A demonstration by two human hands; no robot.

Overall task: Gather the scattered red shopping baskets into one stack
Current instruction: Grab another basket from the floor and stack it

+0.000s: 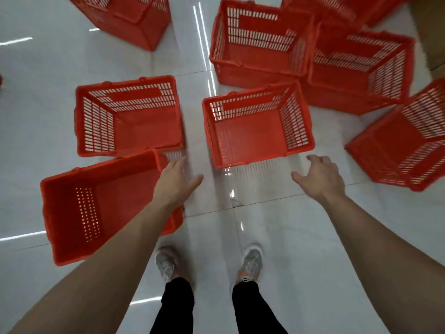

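Note:
Several red plastic shopping baskets stand scattered on a glossy white tiled floor. One upright basket (257, 126) sits straight ahead of me. My left hand (175, 182) and my right hand (317, 177) are both stretched out just short of its near rim, one on each side, fingers spread and holding nothing. Another basket (127, 116) stands upright to the left. A basket (96, 208) at the near left is partly hidden by my left forearm. More baskets crowd the back right, one (260, 42) upright and one (361, 68) tilted against it.
A basket (404, 141) at the far right leans on its side. Another basket (125, 18) stands at the top left. My two feet in grey shoes (209, 263) stand on bare floor below the hands. A brown surface (431, 32) shows at the top right corner.

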